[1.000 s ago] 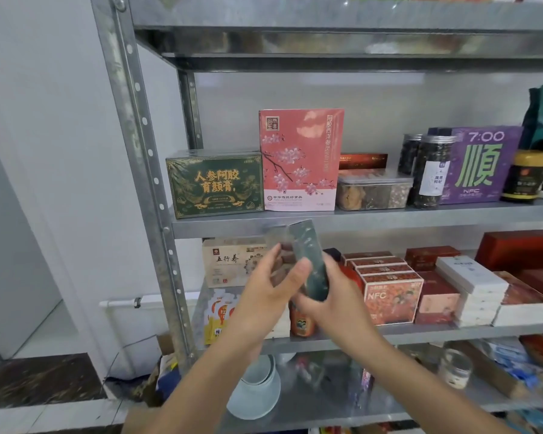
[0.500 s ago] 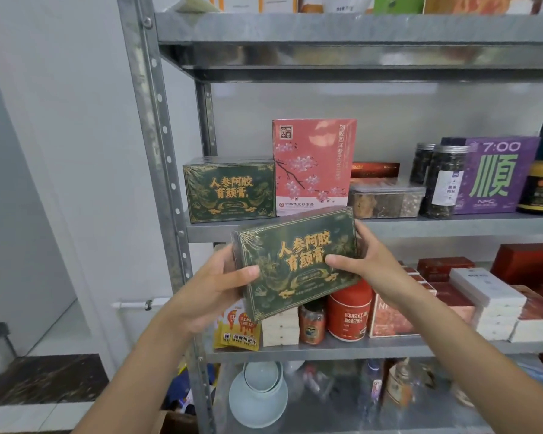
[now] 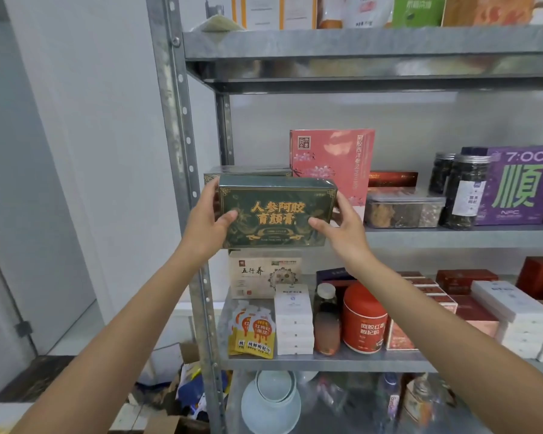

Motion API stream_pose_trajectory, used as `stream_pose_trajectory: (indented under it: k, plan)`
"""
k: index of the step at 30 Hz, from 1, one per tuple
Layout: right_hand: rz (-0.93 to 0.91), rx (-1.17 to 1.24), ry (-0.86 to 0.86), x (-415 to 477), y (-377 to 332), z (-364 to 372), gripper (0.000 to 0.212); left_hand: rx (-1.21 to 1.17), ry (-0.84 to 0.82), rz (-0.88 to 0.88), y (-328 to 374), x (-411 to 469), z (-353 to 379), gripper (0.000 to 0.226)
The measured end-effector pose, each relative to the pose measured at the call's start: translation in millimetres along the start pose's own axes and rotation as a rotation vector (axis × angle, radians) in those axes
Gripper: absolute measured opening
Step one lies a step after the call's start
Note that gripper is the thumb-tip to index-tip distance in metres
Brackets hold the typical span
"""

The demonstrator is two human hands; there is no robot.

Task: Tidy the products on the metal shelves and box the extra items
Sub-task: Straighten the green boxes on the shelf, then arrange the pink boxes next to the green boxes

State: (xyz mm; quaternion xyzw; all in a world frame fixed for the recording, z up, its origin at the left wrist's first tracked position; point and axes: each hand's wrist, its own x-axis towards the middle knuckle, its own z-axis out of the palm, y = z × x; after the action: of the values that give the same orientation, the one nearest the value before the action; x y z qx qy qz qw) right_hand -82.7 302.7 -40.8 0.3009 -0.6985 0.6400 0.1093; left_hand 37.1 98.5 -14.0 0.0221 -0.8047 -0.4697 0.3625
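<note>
Head | green boxes: 2 | left hand (image 3: pixel 206 227), right hand (image 3: pixel 347 228) fingers (image 3: pixel 318 222) pinch front box (image 3: pixel 276 214) | rear box (image 3: pixel 248 171) shelved

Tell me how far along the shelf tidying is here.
Done: one green box and a pink box stand on the middle shelf. In hand: left hand and right hand hold a second green box. Left: placing it; bottom-shelf items lie jumbled; nothing visibly boxed.

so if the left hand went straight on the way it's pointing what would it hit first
Most likely the rear green box on the shelf, right behind the held box that the left hand grips. Depth is unclear, so the post beside the hand might come first.
</note>
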Motion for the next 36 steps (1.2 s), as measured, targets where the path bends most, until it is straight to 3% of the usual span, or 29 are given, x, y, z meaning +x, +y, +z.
stream_pose_trajectory:
  k: [4, 6, 11, 14, 18, 31, 34, 36]
  plan:
    - [-0.007, -0.009, 0.128, 26.7, -8.9, 18.9, 0.063, 0.152, 0.083, 0.111, -1.0, 22.5, -5.4, 0.075]
    - [0.006, -0.005, 0.156, 35.5, -10.8, 31.0, 0.064, 0.341, 0.099, 0.192, -4.6, 33.9, -7.0, 0.079]
    - [0.094, 0.052, 0.144, 48.1, -4.0, 54.0, 0.065, 0.854, 0.079, 0.201, -18.5, 55.6, -4.6, 0.077]
    - [0.155, 0.080, 0.172, 44.5, 4.3, 65.4, 0.063, 1.137, 0.053, 0.320, -28.8, 65.7, -5.4, 0.073]
    - [0.156, -0.090, 0.264, 40.1, 14.4, 81.0, 0.066, 1.361, 0.049, 0.353, -33.4, 77.4, -6.4, 0.071]
    - [0.123, -0.260, 0.147, 49.1, 22.7, 96.4, 0.081, 1.696, 0.042, 0.265, -32.3, 83.6, -6.7, 0.065]
    - [0.103, -0.264, 0.055, 48.7, 22.0, 82.0, 0.077, 1.700, 0.046, 0.273, -30.0, 81.1, 1.1, 0.088]
    - [0.036, -0.256, 0.087, 47.8, 20.8, 65.0, 0.065, 1.601, 0.030, 0.339, -31.4, 79.0, 9.1, 0.102]
